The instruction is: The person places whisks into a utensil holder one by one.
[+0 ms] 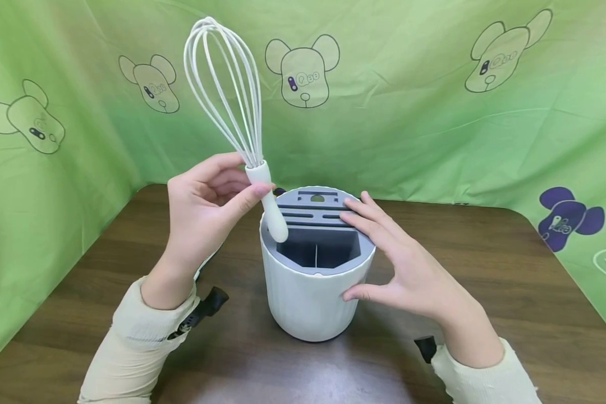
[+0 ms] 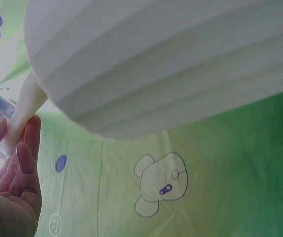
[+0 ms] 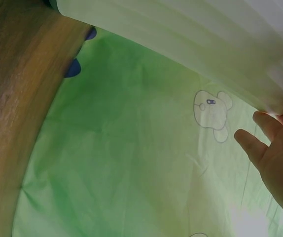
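Note:
A whisk [image 1: 275,220] with a pale handle and white wire loops tilts up and to the left in the head view. My left hand [image 1: 200,206] pinches the top of its handle between thumb and fingers. The handle's rounded end overlaps the front left of the opening in a white ribbed utensil holder [image 1: 310,306]. On the holder sits a grey slotted top [image 1: 278,240] with a large divided opening at the front. My right hand [image 1: 404,261] rests against the holder's right side, fingers extended over the rim and thumb on the front wall.
The holder stands on a dark brown wooden table [image 1: 464,247]. Behind and beside it hangs a green cloth [image 1: 399,134] printed with cartoon bear heads. Black wrist straps with camera mounts [image 1: 212,303] show at both cuffs.

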### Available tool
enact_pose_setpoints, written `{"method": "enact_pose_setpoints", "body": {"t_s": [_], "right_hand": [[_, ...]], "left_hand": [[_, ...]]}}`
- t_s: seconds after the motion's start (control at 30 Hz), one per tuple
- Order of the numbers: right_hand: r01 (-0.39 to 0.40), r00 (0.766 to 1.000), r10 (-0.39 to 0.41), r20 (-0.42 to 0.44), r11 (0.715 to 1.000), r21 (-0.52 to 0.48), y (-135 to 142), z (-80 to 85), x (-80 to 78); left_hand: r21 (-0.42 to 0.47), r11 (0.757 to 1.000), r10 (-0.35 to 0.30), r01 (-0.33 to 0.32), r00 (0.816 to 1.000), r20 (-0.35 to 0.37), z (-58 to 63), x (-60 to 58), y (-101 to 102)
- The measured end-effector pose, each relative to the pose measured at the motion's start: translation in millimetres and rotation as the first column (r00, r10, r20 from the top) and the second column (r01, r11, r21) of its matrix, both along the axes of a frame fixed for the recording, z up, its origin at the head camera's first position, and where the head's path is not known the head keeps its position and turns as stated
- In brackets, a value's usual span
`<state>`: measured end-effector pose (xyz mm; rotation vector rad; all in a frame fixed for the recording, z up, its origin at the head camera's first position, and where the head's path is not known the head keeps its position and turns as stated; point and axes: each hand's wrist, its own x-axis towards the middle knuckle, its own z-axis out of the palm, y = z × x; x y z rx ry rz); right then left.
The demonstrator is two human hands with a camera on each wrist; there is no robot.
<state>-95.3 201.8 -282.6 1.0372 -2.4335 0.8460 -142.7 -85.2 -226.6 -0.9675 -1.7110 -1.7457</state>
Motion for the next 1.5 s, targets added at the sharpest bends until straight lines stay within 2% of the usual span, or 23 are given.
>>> {"method": "enact_pose_setpoints", "body": {"t_s": [0.13,0.47,0.87,1.03,1.13,1.33,1.5], "right_hand": [[-0.003,1.0,0.003,-0.016,1.0,-0.005,0,1.1,-1.2],[-0.006,1.0,0.006,-0.013,1.0,0.001,-1,0.5,-1.2],[-0.013,1.0,0.013,-0.006,1.0,-0.005,0,-0.6,-1.4],[-0.01,1.0,0.01,-0.01,1.0,-0.002,0,-0.6,-1.6],[-0.005,1.0,0.005,-0.012,1.0,-0.001,0,-1.0,-1.8],[-0.005,1.0,0.005,-0.014,1.0,0.002,0,-1.2,-2.4],[0.003,1.0,-0.003,-0.02,1.0,0.004,1,-1.8,-2.1]], "left_hand": [[-0.005,0.999,-0.034,0.034,0.999,-0.005,-2.1,0.0,6],[-0.086,0.995,-0.052,0.052,0.999,0.007,-12.6,3.3,20],[-0.179,0.981,-0.073,0.074,0.997,0.012,-16.2,7.1,32],[-0.217,0.971,-0.09,0.095,0.995,0.034,-17.4,9.0,36],[-0.235,0.963,-0.122,0.129,0.991,0.046,-18.5,10.3,39],[-0.277,0.939,-0.194,0.204,0.979,0.064,-21.2,11.9,42],[-0.331,0.918,-0.209,0.219,0.976,0.065,-23.8,10.3,43]]}}
